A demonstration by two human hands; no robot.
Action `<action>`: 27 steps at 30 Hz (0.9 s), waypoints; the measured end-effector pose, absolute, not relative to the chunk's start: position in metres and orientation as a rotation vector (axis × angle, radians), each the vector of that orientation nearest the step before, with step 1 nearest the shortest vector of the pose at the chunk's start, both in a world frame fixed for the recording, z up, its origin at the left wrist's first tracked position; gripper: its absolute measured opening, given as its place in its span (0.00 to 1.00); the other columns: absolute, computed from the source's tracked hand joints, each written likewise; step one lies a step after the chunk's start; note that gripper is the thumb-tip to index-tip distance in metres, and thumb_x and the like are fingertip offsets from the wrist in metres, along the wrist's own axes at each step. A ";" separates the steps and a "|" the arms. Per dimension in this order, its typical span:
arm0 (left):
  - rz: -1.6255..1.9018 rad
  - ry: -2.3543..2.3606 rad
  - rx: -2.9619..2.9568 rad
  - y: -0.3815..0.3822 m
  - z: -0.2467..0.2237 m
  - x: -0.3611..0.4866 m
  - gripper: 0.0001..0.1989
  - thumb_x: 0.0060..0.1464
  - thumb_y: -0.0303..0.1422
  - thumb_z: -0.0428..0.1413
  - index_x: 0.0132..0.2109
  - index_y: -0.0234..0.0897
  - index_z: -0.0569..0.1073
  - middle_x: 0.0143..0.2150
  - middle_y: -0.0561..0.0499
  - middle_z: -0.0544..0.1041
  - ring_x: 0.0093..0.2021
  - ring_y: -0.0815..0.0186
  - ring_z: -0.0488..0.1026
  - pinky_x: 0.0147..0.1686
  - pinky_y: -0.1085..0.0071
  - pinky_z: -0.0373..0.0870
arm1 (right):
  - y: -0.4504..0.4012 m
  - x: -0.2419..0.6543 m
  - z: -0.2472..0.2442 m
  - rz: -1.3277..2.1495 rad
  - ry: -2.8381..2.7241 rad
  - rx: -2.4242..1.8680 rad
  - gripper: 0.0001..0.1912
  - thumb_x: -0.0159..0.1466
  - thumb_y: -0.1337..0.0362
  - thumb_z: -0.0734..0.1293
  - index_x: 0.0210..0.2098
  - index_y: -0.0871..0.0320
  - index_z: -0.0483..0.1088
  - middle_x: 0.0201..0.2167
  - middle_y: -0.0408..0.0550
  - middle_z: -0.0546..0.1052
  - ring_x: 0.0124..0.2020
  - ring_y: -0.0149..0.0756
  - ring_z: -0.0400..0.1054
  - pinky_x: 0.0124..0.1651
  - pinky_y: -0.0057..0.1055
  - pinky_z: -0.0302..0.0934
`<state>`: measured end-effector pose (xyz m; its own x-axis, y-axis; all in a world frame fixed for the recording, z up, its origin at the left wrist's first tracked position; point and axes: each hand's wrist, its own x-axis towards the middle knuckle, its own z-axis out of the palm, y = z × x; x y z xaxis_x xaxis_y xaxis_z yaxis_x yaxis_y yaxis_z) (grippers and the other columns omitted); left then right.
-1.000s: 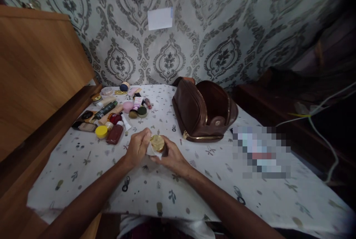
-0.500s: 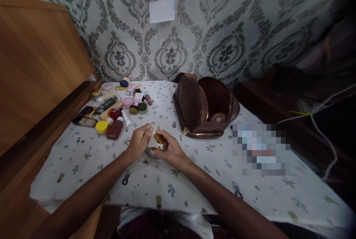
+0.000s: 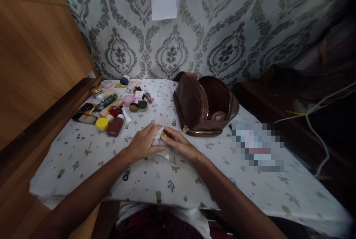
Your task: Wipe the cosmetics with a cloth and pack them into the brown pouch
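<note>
My left hand [image 3: 145, 143] is closed on a white tissue [image 3: 166, 154], which it presses against a small gold item [image 3: 164, 134]. Around that gold item curl the fingers of my right hand [image 3: 182, 144]; most of it is hidden by the fingers and tissue. Both hands are together above the patterned cloth. To their upper left lie several cosmetics, among them a dark red bottle [image 3: 115, 126], a yellow-lidded jar [image 3: 102, 123] and a green-lidded jar [image 3: 142, 105]. A brown bag [image 3: 194, 102] stands unzipped to the upper right.
A white cloth with printed plants [image 3: 91, 172] covers the table. At the right lies a blurred-out flat object [image 3: 258, 148], with a pale cable [image 3: 319, 135] beyond it. A wooden panel [image 3: 41, 53] rises at the left, and a patterned wall is behind.
The gold item has turned within my right hand and shows less. My left hand now lies flatter over it with the tissue, and both hands have shifted slightly right.
</note>
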<state>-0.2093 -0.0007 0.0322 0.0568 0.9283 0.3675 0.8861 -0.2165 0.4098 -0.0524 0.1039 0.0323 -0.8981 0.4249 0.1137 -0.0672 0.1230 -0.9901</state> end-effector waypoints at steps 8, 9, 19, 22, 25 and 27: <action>1.070 2.077 2.223 0.001 0.029 -0.210 0.19 0.66 0.43 0.39 0.31 0.40 0.64 0.27 0.53 0.68 0.28 0.67 0.68 0.30 0.72 0.62 | 0.108 -0.054 0.024 1.933 -1.971 -0.383 0.26 0.58 0.47 0.69 0.50 0.56 0.69 0.45 0.48 0.73 0.50 0.40 0.65 0.57 0.37 0.56; 1.075 2.085 2.190 0.002 0.029 -0.211 0.19 0.66 0.41 0.40 0.29 0.40 0.63 0.25 0.54 0.67 0.26 0.68 0.66 0.29 0.72 0.60 | 0.106 -0.054 0.024 1.933 -1.984 -0.368 0.25 0.59 0.48 0.69 0.50 0.56 0.70 0.45 0.47 0.73 0.50 0.40 0.65 0.56 0.37 0.56; 0.853 2.484 1.813 0.008 0.034 -0.223 0.16 0.63 0.40 0.46 0.29 0.39 0.66 0.23 0.52 0.69 0.25 0.65 0.65 0.28 0.70 0.53 | 0.091 -0.051 0.035 2.054 -1.956 -0.254 0.24 0.60 0.48 0.68 0.48 0.57 0.70 0.42 0.47 0.74 0.45 0.38 0.67 0.49 0.34 0.59; 0.924 2.286 1.803 0.007 0.036 -0.218 0.16 0.63 0.41 0.45 0.28 0.40 0.65 0.23 0.54 0.67 0.25 0.65 0.64 0.29 0.70 0.55 | 0.092 -0.053 0.033 1.941 -1.945 -0.310 0.25 0.60 0.45 0.67 0.47 0.56 0.70 0.41 0.47 0.74 0.44 0.39 0.67 0.48 0.34 0.59; 1.158 1.985 1.694 0.005 0.040 -0.210 0.18 0.64 0.43 0.42 0.28 0.40 0.62 0.22 0.56 0.63 0.26 0.67 0.63 0.30 0.71 0.57 | 0.096 -0.056 0.027 1.760 -1.991 -0.414 0.24 0.60 0.44 0.66 0.44 0.58 0.70 0.37 0.46 0.74 0.41 0.38 0.67 0.46 0.33 0.60; 1.271 1.853 1.598 0.003 0.044 -0.208 0.20 0.65 0.44 0.40 0.29 0.39 0.63 0.24 0.56 0.64 0.28 0.67 0.64 0.31 0.71 0.60 | 0.098 -0.057 0.023 1.669 -2.013 -0.478 0.23 0.60 0.44 0.65 0.42 0.58 0.70 0.35 0.45 0.73 0.38 0.36 0.66 0.43 0.33 0.60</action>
